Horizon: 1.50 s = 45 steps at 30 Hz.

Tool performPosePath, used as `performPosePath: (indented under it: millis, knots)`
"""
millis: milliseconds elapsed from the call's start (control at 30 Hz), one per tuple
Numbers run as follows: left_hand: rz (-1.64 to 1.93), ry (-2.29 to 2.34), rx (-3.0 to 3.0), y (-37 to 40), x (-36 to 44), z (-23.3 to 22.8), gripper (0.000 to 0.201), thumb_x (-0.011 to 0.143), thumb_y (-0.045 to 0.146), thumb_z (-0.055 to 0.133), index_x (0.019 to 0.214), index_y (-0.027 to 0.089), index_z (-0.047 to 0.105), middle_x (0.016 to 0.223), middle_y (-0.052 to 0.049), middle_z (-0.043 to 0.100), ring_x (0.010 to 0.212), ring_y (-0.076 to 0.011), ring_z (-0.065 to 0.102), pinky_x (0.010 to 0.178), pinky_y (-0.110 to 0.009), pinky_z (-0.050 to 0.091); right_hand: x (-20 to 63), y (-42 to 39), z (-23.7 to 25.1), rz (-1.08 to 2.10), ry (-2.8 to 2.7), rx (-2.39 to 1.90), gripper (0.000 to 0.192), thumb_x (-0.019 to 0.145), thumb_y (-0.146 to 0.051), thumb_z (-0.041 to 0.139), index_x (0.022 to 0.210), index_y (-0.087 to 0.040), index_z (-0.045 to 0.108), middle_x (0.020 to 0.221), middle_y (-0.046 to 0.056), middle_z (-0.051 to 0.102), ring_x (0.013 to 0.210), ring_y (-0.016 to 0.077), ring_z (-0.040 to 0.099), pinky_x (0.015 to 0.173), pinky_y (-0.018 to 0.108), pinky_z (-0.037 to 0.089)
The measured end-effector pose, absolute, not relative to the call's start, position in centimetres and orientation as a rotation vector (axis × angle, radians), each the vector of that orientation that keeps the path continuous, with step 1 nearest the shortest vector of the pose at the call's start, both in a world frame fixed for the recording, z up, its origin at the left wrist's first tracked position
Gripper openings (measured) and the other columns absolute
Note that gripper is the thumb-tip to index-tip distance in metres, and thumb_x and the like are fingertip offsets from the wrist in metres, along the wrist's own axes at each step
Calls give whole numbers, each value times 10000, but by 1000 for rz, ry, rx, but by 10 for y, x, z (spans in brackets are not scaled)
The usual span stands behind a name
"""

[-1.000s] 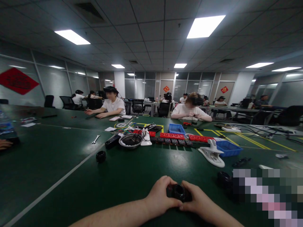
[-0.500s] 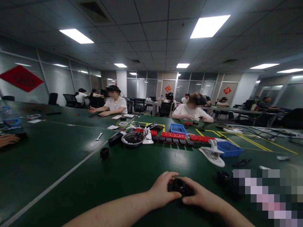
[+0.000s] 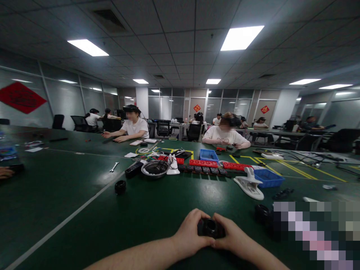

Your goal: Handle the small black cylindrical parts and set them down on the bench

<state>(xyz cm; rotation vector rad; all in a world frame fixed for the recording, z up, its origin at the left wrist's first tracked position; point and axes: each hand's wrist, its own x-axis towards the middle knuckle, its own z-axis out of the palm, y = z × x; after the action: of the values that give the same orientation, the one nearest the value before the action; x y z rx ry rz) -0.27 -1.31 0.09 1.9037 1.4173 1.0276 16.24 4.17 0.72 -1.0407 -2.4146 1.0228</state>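
Close to the front of the green table, both hands enclose a black camera-like device [image 3: 210, 227] with a round ring on the side facing up. My left hand [image 3: 190, 232] wraps its left side, thumb along the near edge. Against the right side curls my right hand [image 3: 232, 233], and the two thumbs meet in front of it. The fingers cover much of the device, so its exact kind is unclear. Further left on the table stands a short black cylinder like a lens [image 3: 120, 186]. Another black round-fronted object [image 3: 262, 213] lies to the right, partly behind a blurred patch.
Beyond my hands sit a round metal-rimmed dish [image 3: 155, 176], red and black socket strips [image 3: 204, 163], a white clip stand [image 3: 249, 183] and blue trays [image 3: 268, 185]. A wrench [image 3: 114, 167] lies at left. Two people [image 3: 226, 134] work across the table; another person's hand [image 3: 6, 172] shows far left.
My right fingers have drawn in, and my two hands are closer together around the black device. The whole view has shifted slightly.
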Motion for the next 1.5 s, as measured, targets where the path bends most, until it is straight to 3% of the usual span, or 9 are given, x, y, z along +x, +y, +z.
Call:
performPosePath:
  millis: [133,300,400,600,833,967,1067,1233,1500]
  knots:
    - [1024,1440,1896,-13,-3,2,423,537,199,718,920,202,538,921,-5,512,843,-181,476,719,-261,382,160,36,7,809,-2457,-1141,355,514,-292,700,749,-154,474,742,-2,536,686,156,477,564,217,345]
    - [1036,1334,1924,-14,-4,3,544,516,238,733,1005,217,497,989,-22,498,901,-201,468,780,-285,383,169,35,20,906,-2547,-940,606,485,-304,738,1030,-172,508,969,48,540,852,209,494,728,276,383]
    - [1025,1354,1903,-14,-3,3,540,574,258,694,1062,218,466,1043,-43,485,934,-215,459,812,-307,371,173,36,28,951,-2615,-876,565,542,-272,708,1067,-180,521,972,42,545,854,204,496,738,284,391]
    - [1024,1358,1954,-13,-3,7,356,619,226,661,949,199,531,917,-24,519,852,-191,483,737,-276,382,172,41,24,976,-2566,-874,369,611,-219,661,965,-158,578,891,19,561,802,172,501,695,250,386]
    - [988,1382,1907,-13,-3,8,394,576,219,704,940,204,554,884,-1,513,814,-171,483,699,-247,379,164,36,12,888,-2480,-1078,334,560,-266,686,833,-137,543,783,7,572,697,157,499,570,216,355]
    - [988,1367,1882,-12,-3,8,399,570,158,691,939,211,551,884,5,510,813,-162,479,692,-236,375,163,31,15,777,-2465,-1125,417,510,-292,714,862,-145,546,832,28,578,741,184,506,632,250,375]
    - [966,1349,1866,-11,-5,7,401,575,143,683,946,217,547,903,3,510,817,-157,478,691,-234,375,168,32,22,946,-2483,-961,507,520,-240,713,994,-175,546,957,35,564,855,202,502,744,277,374]
    - [976,1321,1868,-10,-6,4,437,563,182,712,966,215,547,916,1,511,831,-160,478,684,-231,372,174,43,24,1178,-2494,-864,324,642,-231,611,955,-156,569,900,23,565,827,190,510,704,266,392]
    - [1094,1520,1782,-10,1,-2,445,498,200,753,883,183,532,899,-5,503,812,-176,467,696,-257,365,155,34,4,716,-2463,-1143,234,632,-321,604,757,-149,505,743,28,579,679,173,518,561,234,359]
